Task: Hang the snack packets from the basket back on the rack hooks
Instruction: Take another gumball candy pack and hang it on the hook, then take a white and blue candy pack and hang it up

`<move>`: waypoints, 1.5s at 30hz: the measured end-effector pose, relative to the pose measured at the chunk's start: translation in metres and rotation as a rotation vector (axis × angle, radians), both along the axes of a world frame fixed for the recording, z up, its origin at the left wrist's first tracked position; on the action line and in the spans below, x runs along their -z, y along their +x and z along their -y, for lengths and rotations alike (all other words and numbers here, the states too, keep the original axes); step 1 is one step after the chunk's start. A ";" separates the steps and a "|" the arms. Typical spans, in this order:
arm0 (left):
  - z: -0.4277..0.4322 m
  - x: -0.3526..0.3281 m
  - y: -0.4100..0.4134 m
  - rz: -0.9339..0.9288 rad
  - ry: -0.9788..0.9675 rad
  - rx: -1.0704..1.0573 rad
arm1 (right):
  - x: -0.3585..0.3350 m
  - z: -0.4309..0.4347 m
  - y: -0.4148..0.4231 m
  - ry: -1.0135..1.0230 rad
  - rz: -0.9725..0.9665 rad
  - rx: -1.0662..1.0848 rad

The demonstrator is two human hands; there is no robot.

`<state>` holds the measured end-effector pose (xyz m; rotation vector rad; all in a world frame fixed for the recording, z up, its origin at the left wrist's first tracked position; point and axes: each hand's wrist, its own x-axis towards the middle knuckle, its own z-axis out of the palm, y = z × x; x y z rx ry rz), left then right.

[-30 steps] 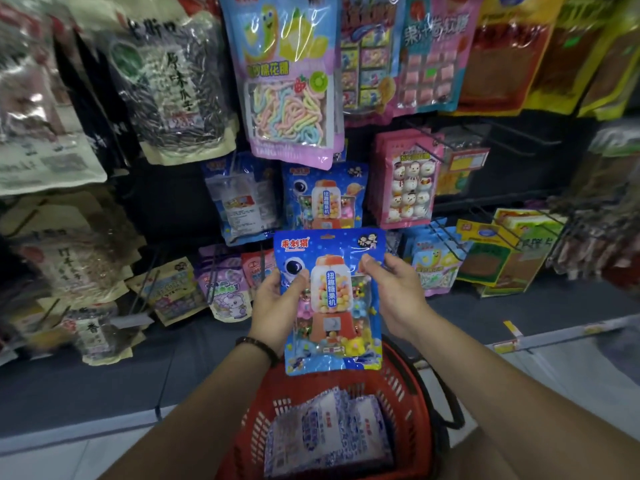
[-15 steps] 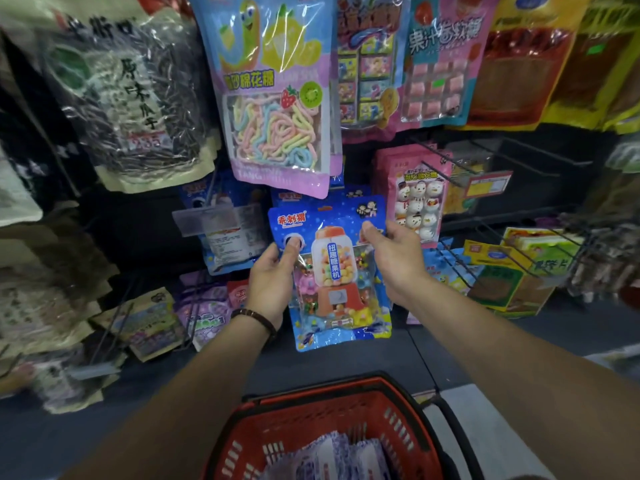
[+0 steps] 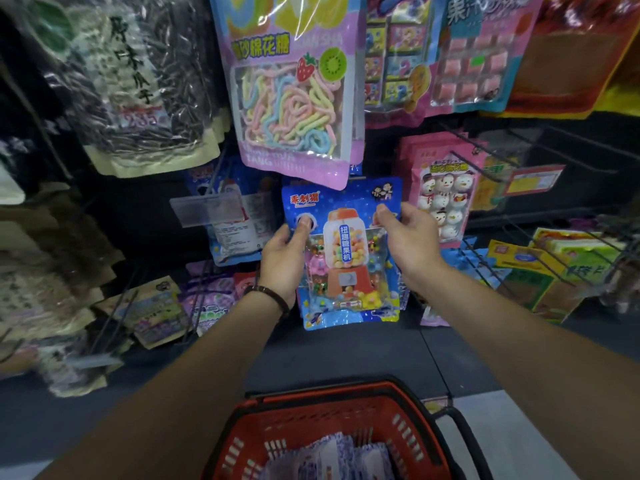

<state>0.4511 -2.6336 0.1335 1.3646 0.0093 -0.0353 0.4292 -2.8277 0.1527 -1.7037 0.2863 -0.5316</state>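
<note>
The packet [image 3: 346,251] is standing upright against the rack, its long axis running top to bottom and its printed gumball-machine face turned toward the camera. Both hands are pinching it near the top. The left hand [image 3: 282,263] is pressing its thumb on the front at the upper left corner, the right hand [image 3: 412,244] its thumb at the upper right, with the fingers of each curling behind. So the grip is clamped on the packet's two side edges, and most of the packet is hanging below and between the thumbs. Just above the grip, the packet's top edge is tucking under the bottom of a pink bag [image 3: 294,109] of pastel ropes, leaving little room overhead. Left of the grip a clear tag [image 3: 204,209] is jutting out just beside the left hand. To the right, a snowman packet [image 3: 443,188] is hanging near the right hand, with bare wire hooks [image 3: 485,160] sticking out beyond it. Well below the grip, open dark shelf is showing, and nearer the camera the red basket [image 3: 301,422] is holding more pale packets [image 3: 332,455].
</note>
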 end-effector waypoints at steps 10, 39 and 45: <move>0.003 -0.001 0.019 -0.056 0.246 -0.093 | 0.009 0.007 0.015 -0.195 -0.071 0.090; -0.134 0.250 -0.139 -0.224 1.256 0.985 | 0.389 -0.090 -0.211 -0.329 -1.312 -0.401; -0.133 0.259 -0.131 -0.278 1.326 1.062 | 0.411 -0.105 -0.206 -0.132 -1.338 -0.316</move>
